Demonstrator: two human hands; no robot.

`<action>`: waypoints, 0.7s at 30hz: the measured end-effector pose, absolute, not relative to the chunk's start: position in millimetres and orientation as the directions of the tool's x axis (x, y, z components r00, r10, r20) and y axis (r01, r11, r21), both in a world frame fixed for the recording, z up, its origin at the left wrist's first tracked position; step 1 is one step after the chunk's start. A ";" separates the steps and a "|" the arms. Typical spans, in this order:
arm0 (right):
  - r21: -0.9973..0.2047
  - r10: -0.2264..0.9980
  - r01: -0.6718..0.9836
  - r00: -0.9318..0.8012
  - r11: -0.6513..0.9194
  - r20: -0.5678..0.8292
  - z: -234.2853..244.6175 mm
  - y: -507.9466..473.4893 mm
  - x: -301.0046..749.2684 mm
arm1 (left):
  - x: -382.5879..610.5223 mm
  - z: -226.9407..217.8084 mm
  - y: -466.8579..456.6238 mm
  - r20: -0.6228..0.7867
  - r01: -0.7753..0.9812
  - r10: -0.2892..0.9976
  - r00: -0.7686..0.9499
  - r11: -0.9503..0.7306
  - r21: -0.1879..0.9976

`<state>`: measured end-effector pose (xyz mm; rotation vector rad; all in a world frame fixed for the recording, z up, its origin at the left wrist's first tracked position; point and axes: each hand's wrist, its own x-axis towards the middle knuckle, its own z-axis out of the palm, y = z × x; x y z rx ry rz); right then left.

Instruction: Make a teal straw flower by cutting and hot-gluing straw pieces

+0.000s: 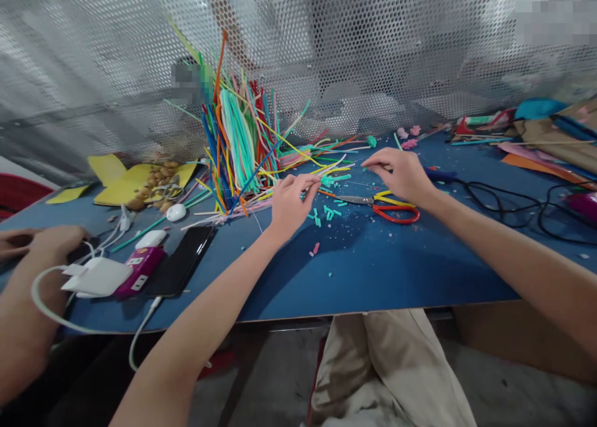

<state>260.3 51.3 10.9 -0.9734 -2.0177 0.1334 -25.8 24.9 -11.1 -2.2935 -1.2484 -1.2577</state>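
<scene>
Perforated metal sheeting (373,54) forms the backdrop behind a blue tabletop (373,271).

Hands:
- The left hand (291,203) hovers over the middle of the table, thumb and forefinger closed in a narrow pinch. The item between them is too small to identify.
- The right hand (401,173) lies palm down, well apart from the left, fingertips drawn together in a tight pinch pointing left. Its contents cannot be determined.

Work items:
- Teal cut pieces (328,212) lie scattered on the table between and just below the two hands.
- Scissors (389,207) with red and yellow handles lie flat, just beneath the right hand, blades pointing left.
- A bundle of coloured straws (237,138) stands upright and fanned out, left of the left hand, with loose straws spread along the table towards the right hand.

Surroundings:
- A black phone (180,268), a magenta power bank (140,268) and a white charger (96,278) sit near the front left edge.
- Another person's hand (51,240) rests at the far left.
- Yellow paper (116,172) lies behind these.
- A black cable (513,203) loops across the right side.
</scene>
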 end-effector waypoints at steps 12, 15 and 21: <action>-0.848 0.868 0.185 -0.095 0.497 0.488 -2.8 16.6 236.6 | -11.2 -10.4 11.8 0.793 0.751 0.514 0.329 -0.651 0.111; -0.887 0.889 0.121 -0.178 0.445 0.422 -10.6 16.3 227.6 | -6.7 -9.8 7.8 0.805 0.730 0.486 0.340 -0.676 0.099; -0.773 0.793 0.176 -0.137 0.609 0.594 -15.6 14.0 230.8 | -1.8 -9.7 5.7 0.757 0.705 0.556 0.343 -0.685 0.183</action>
